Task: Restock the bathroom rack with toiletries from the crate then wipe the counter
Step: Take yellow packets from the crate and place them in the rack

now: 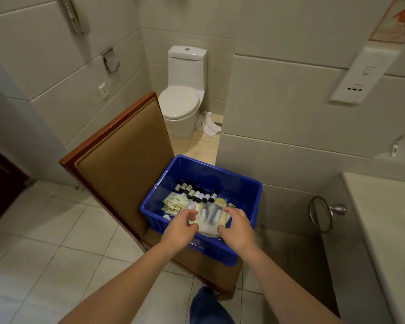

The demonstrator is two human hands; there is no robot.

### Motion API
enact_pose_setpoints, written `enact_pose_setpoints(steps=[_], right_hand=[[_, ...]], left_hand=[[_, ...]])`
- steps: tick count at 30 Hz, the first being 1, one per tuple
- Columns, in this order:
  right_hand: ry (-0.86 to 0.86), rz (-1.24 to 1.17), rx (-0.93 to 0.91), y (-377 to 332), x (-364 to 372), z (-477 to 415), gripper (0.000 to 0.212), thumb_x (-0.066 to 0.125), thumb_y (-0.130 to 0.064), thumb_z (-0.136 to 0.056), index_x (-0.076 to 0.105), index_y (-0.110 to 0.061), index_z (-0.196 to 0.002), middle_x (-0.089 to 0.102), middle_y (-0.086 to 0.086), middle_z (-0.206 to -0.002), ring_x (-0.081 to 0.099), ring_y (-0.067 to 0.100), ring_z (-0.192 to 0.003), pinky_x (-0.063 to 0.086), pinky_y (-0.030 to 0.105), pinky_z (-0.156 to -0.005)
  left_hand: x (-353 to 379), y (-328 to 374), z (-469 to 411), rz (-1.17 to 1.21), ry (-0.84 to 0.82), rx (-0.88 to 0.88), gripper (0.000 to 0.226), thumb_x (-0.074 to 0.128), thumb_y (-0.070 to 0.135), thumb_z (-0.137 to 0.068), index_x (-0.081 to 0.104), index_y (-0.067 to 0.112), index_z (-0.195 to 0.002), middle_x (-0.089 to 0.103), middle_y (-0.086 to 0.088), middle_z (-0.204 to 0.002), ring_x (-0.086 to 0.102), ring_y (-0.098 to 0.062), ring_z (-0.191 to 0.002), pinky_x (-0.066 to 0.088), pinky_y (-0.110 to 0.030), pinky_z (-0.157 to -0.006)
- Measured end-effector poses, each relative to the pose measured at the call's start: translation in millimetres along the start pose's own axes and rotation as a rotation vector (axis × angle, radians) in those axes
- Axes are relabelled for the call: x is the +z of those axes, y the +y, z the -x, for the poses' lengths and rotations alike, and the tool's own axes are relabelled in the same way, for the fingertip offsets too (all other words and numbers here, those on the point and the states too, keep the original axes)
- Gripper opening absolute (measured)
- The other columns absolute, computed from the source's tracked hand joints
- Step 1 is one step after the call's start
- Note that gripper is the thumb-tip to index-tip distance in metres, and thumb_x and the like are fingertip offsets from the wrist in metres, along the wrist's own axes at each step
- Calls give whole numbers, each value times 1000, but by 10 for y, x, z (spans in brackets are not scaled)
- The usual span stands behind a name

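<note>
Bundle of clear packets, blurred, in the near part of the blue crate. Lies in front of the row of small black-capped bottles and to the right of the pale sachets. Long axis left to right, square across the line of both forearms.

Caught between the two hands: left hand at its left end, right hand at its right end, neither nearer than the other. Fingers of each curled inward over an end, thumbs below, narrow rather than spread. Seemingly gripping the bundle, exact contact lost in blur. Lifted clear or resting on the things beneath: cannot tell.

Crate on the seat of a padded wooden chair, chair back to the left. Worktop off to the right, well apart from the crate, beyond a towel ring. No rack in view.

Probably the picking-up step, early in the restock. Next move likely straight up over the near rim, then away to the rack, bundle kept level against packets slipping from either end.
</note>
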State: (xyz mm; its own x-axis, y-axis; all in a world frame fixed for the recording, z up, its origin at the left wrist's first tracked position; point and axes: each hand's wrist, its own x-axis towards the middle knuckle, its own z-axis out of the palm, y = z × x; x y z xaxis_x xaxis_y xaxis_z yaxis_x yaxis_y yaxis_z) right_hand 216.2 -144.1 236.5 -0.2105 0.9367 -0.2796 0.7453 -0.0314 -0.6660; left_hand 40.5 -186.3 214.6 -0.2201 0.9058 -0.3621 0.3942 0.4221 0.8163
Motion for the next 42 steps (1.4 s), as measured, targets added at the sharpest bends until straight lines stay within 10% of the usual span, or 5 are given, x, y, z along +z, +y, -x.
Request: enact_pose_setpoints(steps=[26,42], right_hand=[[-166,-120,481,759,643,-1671,58,60,-16,-87,42,-20,-143,39,6,-142,54,24,-114,51,40,-90],[3,-334,705,1690,1470,-2387,56,60,-13,-89,42,-16,-142,44,8,-142,50,18,-117,37,21,-85]], left_hand=[[447,-583,-1986,-102,-298,-248,34,58,10,-90,55,28,-120,57,9,-109,60,-12,-95,52,-35,-88],[1378,-1288,-2714,-302,-428,-27,50,59,17,-89,46,24,-138,47,0,-137,51,-16,-120,39,-23,-92]])
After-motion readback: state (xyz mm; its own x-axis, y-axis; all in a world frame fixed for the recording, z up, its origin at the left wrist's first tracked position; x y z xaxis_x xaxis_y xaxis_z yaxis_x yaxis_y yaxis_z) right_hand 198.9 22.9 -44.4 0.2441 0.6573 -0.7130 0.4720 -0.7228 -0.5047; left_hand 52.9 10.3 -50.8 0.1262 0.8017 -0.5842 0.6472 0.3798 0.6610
